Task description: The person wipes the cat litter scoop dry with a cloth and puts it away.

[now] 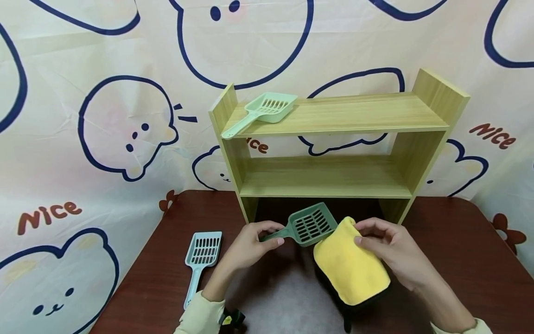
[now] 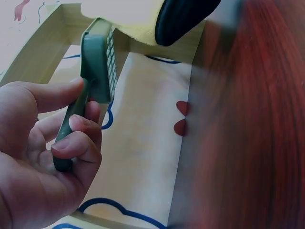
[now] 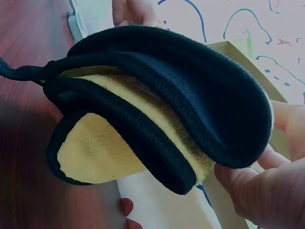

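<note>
The left hand (image 1: 252,242) grips the dark scoop (image 1: 310,224) by its handle; the long axis runs rightward, head adjacent to the cloth (image 1: 349,266) pinched by the right hand (image 1: 391,245).

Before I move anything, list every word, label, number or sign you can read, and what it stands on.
"Nice": backdrop, lower left
"Nice": backdrop, right of the shelf
"ice": backdrop, through the shelf's opening, first letter mostly hidden
Small yellow mark beside the left sleeve: too small to read
None readable on the dark green scoop or yellow cloth
</note>
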Tool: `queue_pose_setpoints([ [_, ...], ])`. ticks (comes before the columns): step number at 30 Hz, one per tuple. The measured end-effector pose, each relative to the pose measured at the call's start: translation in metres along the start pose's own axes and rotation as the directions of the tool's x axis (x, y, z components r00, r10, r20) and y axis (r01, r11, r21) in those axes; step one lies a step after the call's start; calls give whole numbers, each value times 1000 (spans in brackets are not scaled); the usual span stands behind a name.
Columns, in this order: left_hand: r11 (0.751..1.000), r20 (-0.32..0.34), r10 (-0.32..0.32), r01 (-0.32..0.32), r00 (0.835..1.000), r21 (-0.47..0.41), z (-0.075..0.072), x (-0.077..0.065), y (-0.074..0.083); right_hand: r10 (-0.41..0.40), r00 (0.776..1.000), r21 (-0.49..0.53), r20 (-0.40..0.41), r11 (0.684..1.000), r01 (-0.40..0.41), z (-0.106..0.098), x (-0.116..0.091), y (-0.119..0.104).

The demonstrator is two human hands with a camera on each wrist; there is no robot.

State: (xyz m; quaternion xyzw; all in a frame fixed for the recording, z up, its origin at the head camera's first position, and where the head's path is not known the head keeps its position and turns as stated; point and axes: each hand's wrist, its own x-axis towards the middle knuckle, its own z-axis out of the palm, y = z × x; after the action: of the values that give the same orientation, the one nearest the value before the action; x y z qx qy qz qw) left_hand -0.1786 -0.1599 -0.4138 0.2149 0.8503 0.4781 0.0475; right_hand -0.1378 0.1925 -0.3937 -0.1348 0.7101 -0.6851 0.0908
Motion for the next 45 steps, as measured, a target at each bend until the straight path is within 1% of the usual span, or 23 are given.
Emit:
queue_pose_setpoints([
  [3,1000,-3,7,-7,1000,7,-4,-1,-1,-3,1000,-4,-5,1000,3,0,0,1],
  [7,1000,1,16,-16,1000,9,-4,-1,-1,-8,1000,-8,-1,1000,8,3,0,2],
  [15,1000,7,14,-14,1000,-14,3,0,-1,7,1000,9,-2,1000,-7,15,0,7],
  [21,1000,-29,6,-7,1000,-23,9,0,-2,18,999,24,-37,1000,-17,24,0,11],
  [27,1000,-49,-15,14,999,-18,16,2,4,31,999,11,8,999,-31,31,2,15],
  [33,1000,-58,-5,6,998,13,22,7,9,37,999,17,28,999,-38,36,3,17],
  [36,1000,-52,-5,6,999,14,24,8,10,35,999,7,31,999,-35,36,2,15],
  [39,1000,-45,-18,18,999,6,23,7,11,27,1000,-6,13,1000,-27,33,2,13],
  [42,1000,-49,-26,26,998,-3,19,6,10,17,1000,-15,1,1000,-17,29,2,11],
  [45,1000,-53,-19,18,998,-10,14,5,7,5,1000,-11,-5,1000,-5,23,2,9],
])
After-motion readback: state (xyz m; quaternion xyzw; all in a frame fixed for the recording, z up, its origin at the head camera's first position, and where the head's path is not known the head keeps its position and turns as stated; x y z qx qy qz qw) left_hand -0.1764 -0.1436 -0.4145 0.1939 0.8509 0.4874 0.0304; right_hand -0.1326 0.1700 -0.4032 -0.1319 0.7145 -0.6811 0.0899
